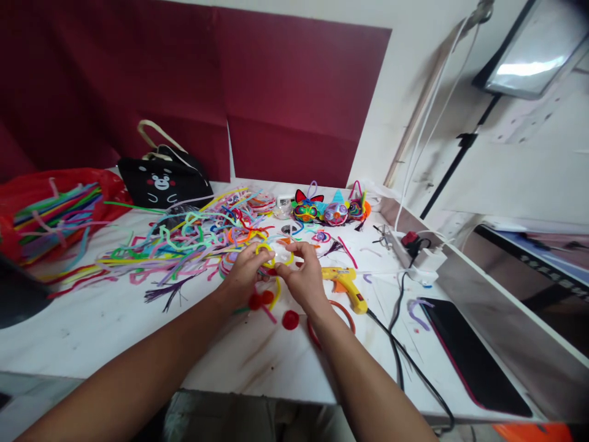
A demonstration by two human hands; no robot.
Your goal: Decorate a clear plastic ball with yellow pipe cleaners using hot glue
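A white counter [101, 331] runs along a wall hung with dark red cloth [294, 92]. At the far left lies a red plastic bag [27, 190] stuffed with straight pipe cleaners in many colours. Just right of it, at the far edge against the cloth, stands a black bag [163, 181] with a bear face on the front. In front of that bag a loose heap of bent pipe cleaners [193, 239] spreads across the middle of the counter.

At the near edge of the heap the left hand [243, 273] has its grip pinched together on a yellow pipe cleaner [265, 247], which curls in a loop over the fingers. The right hand [304, 279] meets it from the other side, its grip also closed on the same yellow pipe cleaner, so the piece sits between both hands just above the counter. Below the hands lie small red round pieces [290, 320].

Just right of the right hand rests a yellow glue gun [347, 285], its black cord trailing to the near edge. Farther back stand three bright pipe-cleaner figures [335, 212] in a row. Right again sits a white power strip [421, 258], and at the near right a flat black tablet [473, 356]
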